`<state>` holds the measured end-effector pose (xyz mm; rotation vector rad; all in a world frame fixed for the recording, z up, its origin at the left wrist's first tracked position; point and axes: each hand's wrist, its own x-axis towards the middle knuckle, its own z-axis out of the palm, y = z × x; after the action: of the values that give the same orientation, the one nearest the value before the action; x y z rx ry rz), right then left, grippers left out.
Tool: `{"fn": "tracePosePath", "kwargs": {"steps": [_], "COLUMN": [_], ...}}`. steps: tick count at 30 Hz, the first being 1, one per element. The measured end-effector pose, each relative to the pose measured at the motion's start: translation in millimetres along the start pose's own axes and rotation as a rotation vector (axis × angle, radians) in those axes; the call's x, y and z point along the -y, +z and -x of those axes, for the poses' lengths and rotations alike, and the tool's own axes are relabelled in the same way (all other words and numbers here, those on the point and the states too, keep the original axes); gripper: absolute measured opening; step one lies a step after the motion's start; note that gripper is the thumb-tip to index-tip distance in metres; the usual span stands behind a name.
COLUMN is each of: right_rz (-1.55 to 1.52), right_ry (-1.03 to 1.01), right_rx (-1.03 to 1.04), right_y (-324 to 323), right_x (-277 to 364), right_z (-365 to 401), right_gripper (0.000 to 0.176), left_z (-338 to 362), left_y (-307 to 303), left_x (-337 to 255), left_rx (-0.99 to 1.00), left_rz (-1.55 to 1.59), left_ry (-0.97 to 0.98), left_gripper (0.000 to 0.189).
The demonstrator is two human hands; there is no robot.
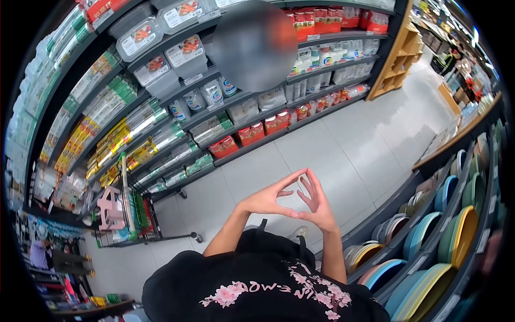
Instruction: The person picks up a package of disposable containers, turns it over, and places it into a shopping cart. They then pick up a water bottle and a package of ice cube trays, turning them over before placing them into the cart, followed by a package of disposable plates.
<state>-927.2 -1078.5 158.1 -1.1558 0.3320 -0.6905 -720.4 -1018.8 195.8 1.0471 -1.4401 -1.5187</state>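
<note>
My left hand (268, 199) and my right hand (318, 206) meet in front of my body, over the tiled floor. Their fingertips touch at the top and the thumbs meet at the bottom, framing a gap between the palms. Fingers on both hands are stretched out, and neither holds anything. Below them is my black shirt (241, 273) with pink blossoms and lettering.
A shopping cart (131, 214) with a pink rack-like part stands at left. Shelves of packaged goods (257, 110) run ahead; stacked bowls (421, 236) fill shelves at right. A person (51, 257) in purple is at lower left. A round blur hides part of the shelves.
</note>
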Motion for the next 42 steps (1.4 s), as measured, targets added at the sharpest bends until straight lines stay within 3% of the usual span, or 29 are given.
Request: {"fn": "tracePosePath", "kwargs": {"steps": [7, 21, 27, 37, 42], "right_rz": [-0.087, -0.117, -0.048, 0.035, 0.127], "right_ry": [0.046, 0.171, 0.156, 0.152, 0.168], "right_rx": [0.168, 0.345, 0.428, 0.336, 0.422], "right_y": [-54.6, -89.1, -98.2, -94.1, -85.4], "right_x": [15.7, 18.6, 8.6, 19.1, 15.2], "right_z": [-9.5, -51.9, -81.9, -139.1, -188.3], "right_gripper": [0.131, 0.132, 0.126, 0.123, 0.122], "left_z": [-33.5, -52.5, -56.2, -83.7, -80.9], "left_y": [33.8, 40.6, 17.7, -51.9, -92.0], "left_x": [-5.2, -0.9, 18.6, 21.1, 18.4], "left_rx": [-0.160, -0.378, -0.415, -0.322, -0.366], "left_rz": [-0.004, 0.019, 0.037, 0.070, 0.073], "left_ry": [0.023, -0.011, 0.023, 0.089, 0.124], "left_gripper": [0.117, 0.116, 0.112, 0.114, 0.115]}}
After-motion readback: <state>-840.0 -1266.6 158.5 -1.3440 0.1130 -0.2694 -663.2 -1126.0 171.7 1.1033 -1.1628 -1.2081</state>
